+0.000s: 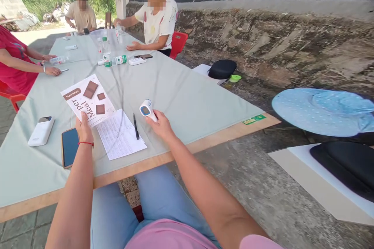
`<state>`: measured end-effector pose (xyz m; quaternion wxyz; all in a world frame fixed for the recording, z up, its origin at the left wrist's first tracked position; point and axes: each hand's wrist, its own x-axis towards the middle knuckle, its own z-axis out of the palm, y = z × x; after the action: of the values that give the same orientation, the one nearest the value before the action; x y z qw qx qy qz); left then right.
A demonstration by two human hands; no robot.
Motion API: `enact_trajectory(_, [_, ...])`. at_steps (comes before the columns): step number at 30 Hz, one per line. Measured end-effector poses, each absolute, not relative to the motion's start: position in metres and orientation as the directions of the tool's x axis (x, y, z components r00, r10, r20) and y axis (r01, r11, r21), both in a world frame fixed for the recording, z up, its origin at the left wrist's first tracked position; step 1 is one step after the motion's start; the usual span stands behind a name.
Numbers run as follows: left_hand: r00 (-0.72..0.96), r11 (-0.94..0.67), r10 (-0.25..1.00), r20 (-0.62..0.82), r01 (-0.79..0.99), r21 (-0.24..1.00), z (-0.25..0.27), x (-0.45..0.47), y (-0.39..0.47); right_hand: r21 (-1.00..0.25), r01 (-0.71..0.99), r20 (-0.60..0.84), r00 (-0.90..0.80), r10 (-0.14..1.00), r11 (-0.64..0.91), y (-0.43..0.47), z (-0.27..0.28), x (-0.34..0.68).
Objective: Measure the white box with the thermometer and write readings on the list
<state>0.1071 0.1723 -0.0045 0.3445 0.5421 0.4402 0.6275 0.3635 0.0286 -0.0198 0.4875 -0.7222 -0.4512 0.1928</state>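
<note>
My left hand [84, 127] grips the lower edge of a flat white packet [76, 106] printed with brown chocolate squares and "NutriMotion". In my right hand [161, 125] is a white infrared thermometer [147, 109], its small screen turned up toward me. Between the two hands lies a sheet of paper [119, 136] with rows of handwriting, partly under the packet's edge. A black pen [136, 126] rests across its right side. Beside my left wrist, a phone [69, 148] lies dark on the tablecloth, and a white power bank [41, 131] is further left.
The cloth-covered table [187, 113] reaches away from me. On it stand a water bottle [106, 53], a lying bottle [120, 60] and a white device [137, 61]. Three people sit around it. At right are a blue hat [315, 111] and a black case [346, 167].
</note>
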Motion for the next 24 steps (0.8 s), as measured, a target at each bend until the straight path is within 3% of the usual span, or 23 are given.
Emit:
enact_trajectory(2, [-0.116,-0.390,0.905,0.408,0.149,0.908,-0.009,0.109,0.153,-0.985,0.146,0.147,0.417,0.897,0.094,0.025,-0.014,0.333])
enact_trajectory(4, [-0.048,-0.437,0.884,0.465,0.270,0.858,-0.013,0.110,0.140,-0.978,-0.141,0.109,0.278,0.954,0.152,0.022,-0.011,0.298])
enact_trajectory(5, [-0.017,-0.456,0.874,0.486,0.318,0.831,-0.014,0.110,0.136,-0.968,-0.201,0.102,0.234,0.967,0.151,0.021,-0.010,0.281])
enact_trajectory(8, [0.023,-0.476,0.861,0.508,0.386,0.790,-0.015,0.109,0.133,-0.973,-0.211,0.038,0.237,0.971,0.089,0.024,-0.012,0.241])
enact_trajectory(12, [0.064,-0.504,0.853,0.517,0.353,0.788,-0.015,0.106,0.138,-0.986,-0.166,-0.019,0.309,0.951,0.035,0.031,-0.016,0.222])
enact_trajectory(24, [0.110,-0.509,0.861,0.497,0.199,0.837,-0.016,0.106,0.136,-0.988,-0.138,0.019,0.356,0.934,0.072,0.032,-0.029,0.221])
